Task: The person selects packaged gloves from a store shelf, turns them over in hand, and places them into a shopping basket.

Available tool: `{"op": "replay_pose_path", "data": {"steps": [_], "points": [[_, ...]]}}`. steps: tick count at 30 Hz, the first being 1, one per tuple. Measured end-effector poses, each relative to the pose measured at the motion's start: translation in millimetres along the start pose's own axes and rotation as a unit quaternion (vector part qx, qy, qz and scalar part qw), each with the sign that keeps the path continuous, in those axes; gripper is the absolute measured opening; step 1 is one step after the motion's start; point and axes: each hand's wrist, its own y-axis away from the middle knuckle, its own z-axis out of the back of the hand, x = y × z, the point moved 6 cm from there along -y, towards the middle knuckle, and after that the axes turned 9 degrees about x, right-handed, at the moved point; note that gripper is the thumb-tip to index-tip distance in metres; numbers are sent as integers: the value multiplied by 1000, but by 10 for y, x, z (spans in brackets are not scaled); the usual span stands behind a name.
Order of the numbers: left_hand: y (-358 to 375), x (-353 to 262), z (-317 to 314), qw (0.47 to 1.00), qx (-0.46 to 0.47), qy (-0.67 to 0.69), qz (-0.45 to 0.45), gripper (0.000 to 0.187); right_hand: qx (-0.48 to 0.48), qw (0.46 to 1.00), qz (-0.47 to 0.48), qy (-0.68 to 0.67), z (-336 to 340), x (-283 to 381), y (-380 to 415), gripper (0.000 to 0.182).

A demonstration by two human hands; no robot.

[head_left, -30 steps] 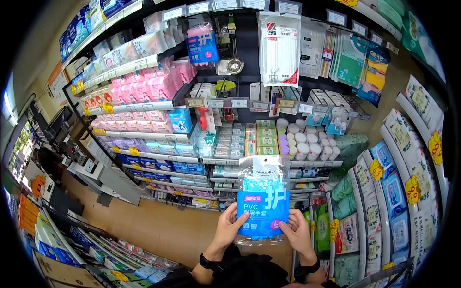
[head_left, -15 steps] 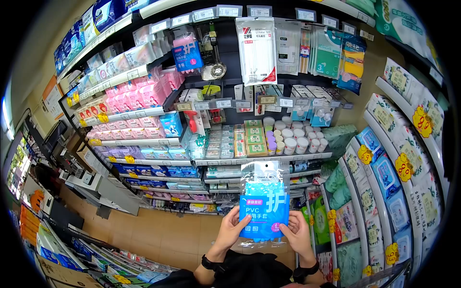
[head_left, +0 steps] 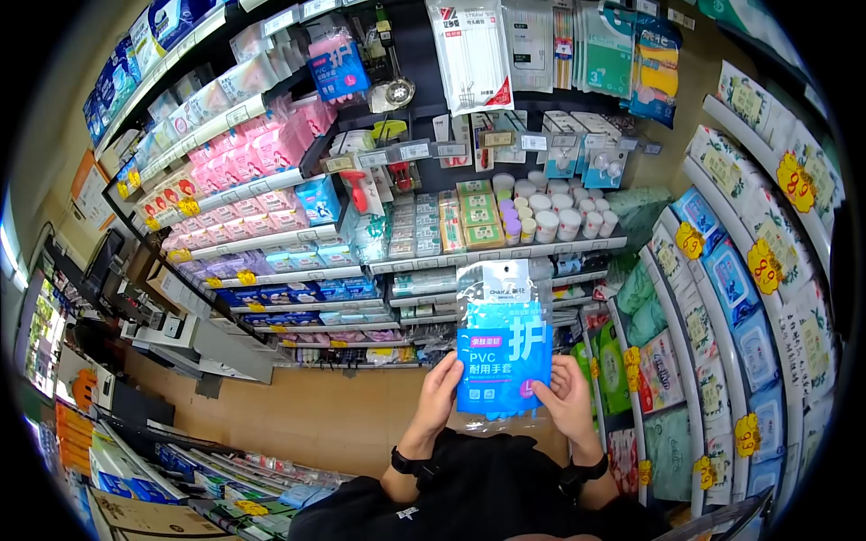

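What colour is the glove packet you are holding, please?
Blue with white lettering, clear plastic at the top: glove packet, head view.

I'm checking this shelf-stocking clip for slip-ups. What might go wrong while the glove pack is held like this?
The glove pack is pinched only at its lower edges by the left hand and right hand; its top stands free, so it may flop or slide out. The film looks glossy, so a light grip may slip. Behind it, the shelf is crowded with small tubs; a reach there might knock some off.
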Motion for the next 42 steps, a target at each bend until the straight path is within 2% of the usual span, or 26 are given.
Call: {"op": "replay_pose_path", "data": {"steps": [12,21,27,28,30,32,33,34,37,42], "points": [[70,1,-50,1000,9,19,1,38,-20,1000,8,10,-17,64,109,52],[43,93,-75,1000,13,7,20,41,-41,994,37,98,-2,183,118,61],[27,163,-120,999,22,-3,24,42,-49,983,7,175,43,118,150,62],[17,220,-104,998,39,29,37,39,-52,983,9,176,45,129,146,62],[14,282,-125,995,56,61,51,37,-48,985,-20,165,25,115,146,63],[0,260,-221,994,96,-49,5,36,-41,987,-26,152,26,87,149,63],[-14,257,-262,993,112,-27,10,46,-33,989,-31,140,28,60,139,63],[-18,238,-303,993,112,-28,9,46,-32,989,-31,140,42,28,144,63],[-43,299,-397,988,143,-21,57,58,2,995,-40,93,69,-117,144,65],[-26,452,-404,980,159,-30,112,66,67,997,-34,-33,23,-196,149,68]]}}
